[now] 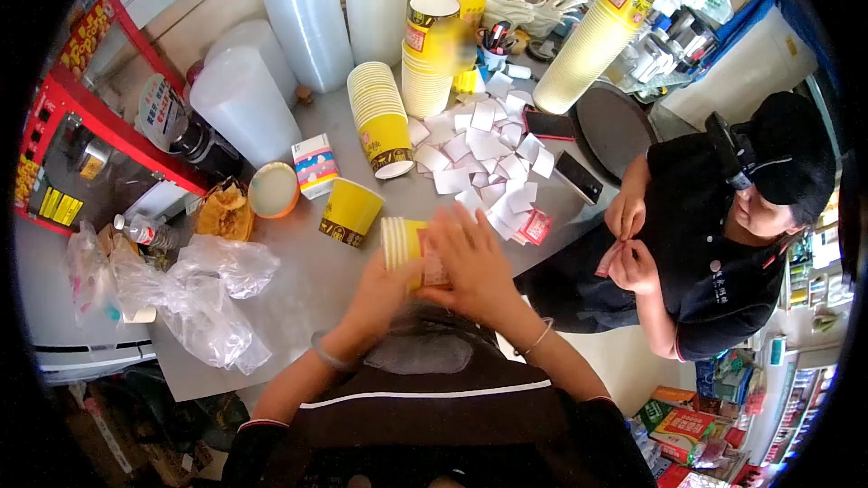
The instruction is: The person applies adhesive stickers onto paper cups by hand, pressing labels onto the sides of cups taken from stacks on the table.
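In front of my body, a short stack of yellow paper cups (394,242) lies on its side, with a red label (432,264) on the outer cup. My left hand (383,289) is closed around the stack, somewhat blurred. Against the cup's side lies my right hand (470,262), its fingers stretched out and partly covering the label. Just left of the stack a single yellow paper cup (351,212) rests upside down. White label slips (488,149) are strewn over the table beyond my right hand, with a red printed one (535,227) at the near edge.
Tall cup stacks (592,50) stand at the back; another stack (375,113) leans on the table. Two phones (579,178) lie near a round dark tray (615,126). Plastic bags (212,307) and a bowl (273,190) are at left. A co-worker (714,244) at right handles a small slip.
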A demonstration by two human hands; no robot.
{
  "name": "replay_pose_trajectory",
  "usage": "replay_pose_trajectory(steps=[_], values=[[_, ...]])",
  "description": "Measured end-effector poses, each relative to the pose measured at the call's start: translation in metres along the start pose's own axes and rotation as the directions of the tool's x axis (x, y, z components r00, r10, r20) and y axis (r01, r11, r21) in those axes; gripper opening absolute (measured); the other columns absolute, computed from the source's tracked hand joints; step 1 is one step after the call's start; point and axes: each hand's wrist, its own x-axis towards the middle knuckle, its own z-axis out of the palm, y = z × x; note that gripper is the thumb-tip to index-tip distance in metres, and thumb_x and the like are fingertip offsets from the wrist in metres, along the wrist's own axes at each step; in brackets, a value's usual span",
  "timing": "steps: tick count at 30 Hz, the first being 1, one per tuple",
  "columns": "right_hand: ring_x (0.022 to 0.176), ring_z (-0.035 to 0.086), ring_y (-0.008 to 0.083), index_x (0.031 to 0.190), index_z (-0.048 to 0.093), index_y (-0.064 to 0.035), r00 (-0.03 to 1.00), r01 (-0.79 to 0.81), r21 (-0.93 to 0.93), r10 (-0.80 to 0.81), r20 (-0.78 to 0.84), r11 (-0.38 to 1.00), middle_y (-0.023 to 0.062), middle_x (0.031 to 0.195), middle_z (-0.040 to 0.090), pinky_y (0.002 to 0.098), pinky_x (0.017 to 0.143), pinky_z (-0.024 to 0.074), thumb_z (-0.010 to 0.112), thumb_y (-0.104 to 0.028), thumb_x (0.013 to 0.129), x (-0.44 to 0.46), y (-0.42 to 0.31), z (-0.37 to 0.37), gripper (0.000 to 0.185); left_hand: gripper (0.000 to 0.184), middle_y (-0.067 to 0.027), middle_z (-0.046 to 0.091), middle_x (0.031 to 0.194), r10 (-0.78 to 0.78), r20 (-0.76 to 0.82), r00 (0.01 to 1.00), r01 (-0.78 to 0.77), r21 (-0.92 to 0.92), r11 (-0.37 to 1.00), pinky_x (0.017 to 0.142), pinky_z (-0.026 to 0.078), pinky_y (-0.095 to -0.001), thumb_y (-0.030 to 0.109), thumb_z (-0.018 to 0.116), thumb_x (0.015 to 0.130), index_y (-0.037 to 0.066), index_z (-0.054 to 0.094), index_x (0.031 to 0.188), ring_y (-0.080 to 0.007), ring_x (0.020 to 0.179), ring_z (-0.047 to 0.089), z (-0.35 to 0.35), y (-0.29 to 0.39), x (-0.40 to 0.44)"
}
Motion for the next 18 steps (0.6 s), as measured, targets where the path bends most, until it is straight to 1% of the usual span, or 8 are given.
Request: replay_pose_trajectory(steps=[3, 6, 9, 10, 11, 12, 15, 18], values=[[0.132, 0.029, 0.0339, 0.124, 0.047, -0.0025, 0.946, 0.324, -0.058, -0.324, -0.002, 0.944, 0.0171, 0.137, 0.039, 0.048, 0.108, 0.0232, 0.072, -0.039, 0.072, -0.02, -0.005, 0.03, 0.069, 0.036, -0.0115, 0.059, 0.11, -0.131, 0.033, 0.991, 0.134, -0.37, 0.919, 0.084, 0.051, -0.0325, 0.019, 0.052, 0.09, -0.003, 0.05, 0.117, -0.0196, 0.097, 0.061, -0.022, -0.007, 0.023], [0.132, 0.03, 0.0338, 0.124, 0.048, -0.003, 0.821, 0.565, 0.0, -0.561, -0.107, 0.825, 0.0179, 0.138, 0.038, 0.0486, 0.108, 0.0221, 0.071, -0.04, 0.073, -0.038, 0.024, 0.05, 0.067, 0.033, -0.0114, 0.06, 0.111, -0.129, -0.067, 0.989, 0.088, -0.434, 0.897, 0.084, 0.049, -0.0311, 0.015, 0.048, 0.091, -0.001, 0.05, 0.121, -0.0205, 0.098, 0.06, -0.02, 0.008, 0.032], [0.13, 0.032, 0.0302, 0.134, 0.038, -0.0034, 0.918, -0.012, 0.168, 0.077, -0.388, 0.986, 0.0151, 0.14, 0.036, 0.0424, 0.107, 0.0265, 0.074, -0.025, 0.071, -0.031, 0.027, 0.006, 0.076, 0.034, -0.0107, 0.061, 0.11, -0.092, 0.008, 0.996, 0.09, -0.326, 0.941, 0.088, 0.048, -0.0326, 0.012, 0.048, 0.09, -0.001, 0.05, 0.121, -0.0203, 0.101, 0.059, -0.015, 0.025, 0.026], [0.129, 0.035, 0.0282, 0.139, 0.032, -0.0051, 0.831, -0.14, 0.347, 0.301, -0.468, 0.927, 0.014, 0.141, 0.036, 0.0397, 0.107, 0.0289, 0.075, -0.017, 0.07, -0.025, 0.031, -0.007, 0.082, 0.034, -0.0104, 0.061, 0.11, -0.084, 0.083, 0.993, 0.106, -0.311, 0.944, 0.088, 0.047, -0.0324, 0.011, 0.049, 0.089, -0.002, 0.051, 0.12, -0.0198, 0.101, 0.059, -0.013, 0.027, 0.024], [0.129, 0.035, 0.0273, 0.142, 0.028, -0.0069, 0.875, -0.128, 0.77, 0.436, -0.208, 0.625, 0.0134, 0.142, 0.034, 0.0393, 0.106, 0.0293, 0.075, -0.014, 0.069, -0.017, 0.045, -0.007, 0.087, 0.034, -0.0102, 0.062, 0.109, -0.075, 0.161, 0.984, 0.12, -0.294, 0.948, 0.089, 0.046, -0.0321, 0.01, 0.051, 0.088, -0.002, 0.052, 0.12, -0.0192, 0.101, 0.059, -0.011, 0.028, 0.024], [0.128, 0.035, 0.0264, 0.144, 0.023, -0.0087, 0.906, -0.153, 0.977, 0.416, 0.078, 0.149, 0.0128, 0.143, 0.033, 0.039, 0.106, 0.0297, 0.075, -0.01, 0.067, -0.013, 0.058, -0.002, 0.092, 0.034, -0.01, 0.062, 0.109, -0.064, 0.24, 0.969, 0.131, -0.272, 0.953, 0.089, 0.046, -0.0319, 0.009, 0.052, 0.087, -0.002, 0.053, 0.119, -0.0187, 0.101, 0.059, -0.011, 0.029, 0.025], [0.131, 0.031, 0.0259, 0.145, 0.018, -0.0089, 0.918, -0.245, 0.961, 0.348, 0.188, 0.126, 0.011, 0.144, 0.031, 0.041, 0.107, 0.0281, 0.079, -0.011, 0.064, -0.012, 0.081, 0.01, 0.101, 0.036, -0.0082, 0.062, 0.109, 0.018, 0.321, 0.947, 0.001, -0.06, 0.998, 0.088, 0.045, -0.0293, 0.005, 0.058, 0.081, -0.002, 0.055, 0.117, -0.0157, 0.098, 0.059, -0.016, 0.026, 0.035], [0.131, 0.031, 0.0252, 0.146, 0.014, -0.0099, 0.961, -0.136, 0.928, 0.273, 0.038, 0.348, 0.011, 0.144, 0.029, 0.0415, 0.106, 0.0302, 0.082, -0.016, 0.062, -0.006, 0.087, 0.014, 0.109, 0.038, -0.0063, 0.062, 0.107, 0.03, 0.269, 0.963, -0.046, 0.053, 0.998, 0.085, 0.046, -0.0281, 0.004, 0.062, 0.076, -0.002, 0.057, 0.114, -0.0138, 0.093, 0.06, -0.017, 0.027, 0.044]])
